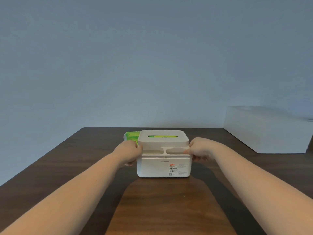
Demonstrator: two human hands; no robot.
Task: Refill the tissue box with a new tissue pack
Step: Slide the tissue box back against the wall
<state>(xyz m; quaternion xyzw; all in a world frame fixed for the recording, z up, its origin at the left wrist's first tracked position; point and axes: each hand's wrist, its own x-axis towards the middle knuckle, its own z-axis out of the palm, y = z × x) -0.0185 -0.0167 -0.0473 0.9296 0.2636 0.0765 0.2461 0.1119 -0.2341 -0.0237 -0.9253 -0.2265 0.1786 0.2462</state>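
A white plastic tissue box [163, 167] with a printed label on its front stands in the middle of the dark wooden table [160, 206]. Its white lid [163, 139] sits on top, and green shows through the lid's slot. My left hand [129, 153] grips the box's left side near the top. On the right side my right hand [199, 150] does the same. A green tissue pack [131, 136] lies behind the box on the left, partly hidden by the box and my left hand.
A large white box [267, 129] stands at the table's far right. A plain grey-blue wall rises behind the table.
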